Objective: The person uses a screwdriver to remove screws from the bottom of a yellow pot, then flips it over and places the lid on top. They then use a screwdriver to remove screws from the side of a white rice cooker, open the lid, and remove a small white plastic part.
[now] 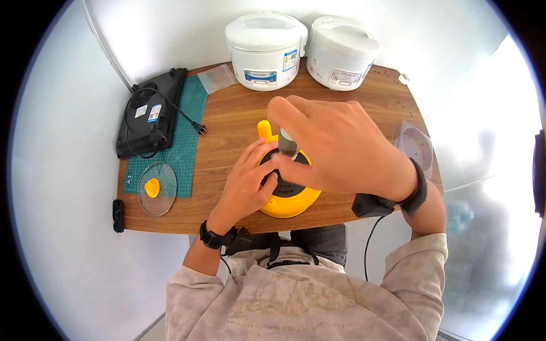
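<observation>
A yellow pot [291,208] lies upside down at the table's front middle, its dark base [291,189] facing up and its yellow handle [264,131] pointing away from me. My left hand [245,181] holds the pot from the left, with thumb and fingers reaching over the base. Above the base, my right hand [335,145] is closed round an upright screwdriver [288,146] with a grey, see-through handle. Its tip is hidden behind my fingers, so I cannot tell what it touches.
Two white rice cookers [266,51] stand at the back. To the left, a black appliance [152,113] with its cord and a glass lid [165,200] with a yellow knob lie on a green cutting mat [190,136]. A clear box [414,149] with small parts sits right.
</observation>
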A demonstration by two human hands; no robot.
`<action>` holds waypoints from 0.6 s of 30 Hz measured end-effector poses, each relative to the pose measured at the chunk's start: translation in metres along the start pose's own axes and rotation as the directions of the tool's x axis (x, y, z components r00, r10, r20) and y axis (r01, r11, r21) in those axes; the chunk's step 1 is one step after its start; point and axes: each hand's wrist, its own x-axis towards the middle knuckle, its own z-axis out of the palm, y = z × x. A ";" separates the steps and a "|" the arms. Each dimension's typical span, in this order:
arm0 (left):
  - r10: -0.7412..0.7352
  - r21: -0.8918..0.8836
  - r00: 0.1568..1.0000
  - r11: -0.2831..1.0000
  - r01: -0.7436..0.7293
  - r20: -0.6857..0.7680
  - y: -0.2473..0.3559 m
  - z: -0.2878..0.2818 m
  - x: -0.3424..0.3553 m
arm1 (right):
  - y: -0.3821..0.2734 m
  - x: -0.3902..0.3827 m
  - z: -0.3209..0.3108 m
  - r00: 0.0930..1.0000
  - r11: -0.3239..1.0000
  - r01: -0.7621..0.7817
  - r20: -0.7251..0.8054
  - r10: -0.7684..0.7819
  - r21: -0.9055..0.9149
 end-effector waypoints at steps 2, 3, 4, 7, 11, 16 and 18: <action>0.014 0.037 1.000 0.999 -0.014 -0.009 0.000 0.000 -0.001 | 0.006 -0.003 -0.003 0.997 0.995 0.016 0.078 -0.023 0.094; 0.022 0.056 1.000 0.998 -0.021 -0.013 0.000 0.000 -0.001 | 0.008 -0.004 -0.005 0.993 0.990 0.021 0.116 -0.038 0.141; 0.018 0.045 1.000 0.999 -0.017 -0.008 -0.001 0.001 -0.001 | 0.010 -0.005 -0.006 0.989 0.981 0.015 0.140 -0.042 0.193; -0.004 0.008 1.000 1.000 0.004 0.010 -0.002 0.001 -0.002 | 0.009 -0.005 -0.007 0.985 0.962 0.005 0.166 -0.052 0.272; -0.002 0.004 1.000 1.000 0.002 -0.011 0.001 -0.001 -0.001 | 0.000 -0.008 0.003 0.995 1.000 0.008 0.095 -0.010 0.025; -0.027 -0.001 1.000 1.000 0.027 0.008 0.001 -0.002 -0.002 | 0.003 0.001 -0.002 0.986 0.994 -0.089 0.137 0.097 -0.063; -0.020 -0.008 1.000 1.000 0.020 0.007 0.001 -0.002 -0.001 | 0.000 0.004 -0.005 0.984 0.994 -0.099 0.156 0.091 0.045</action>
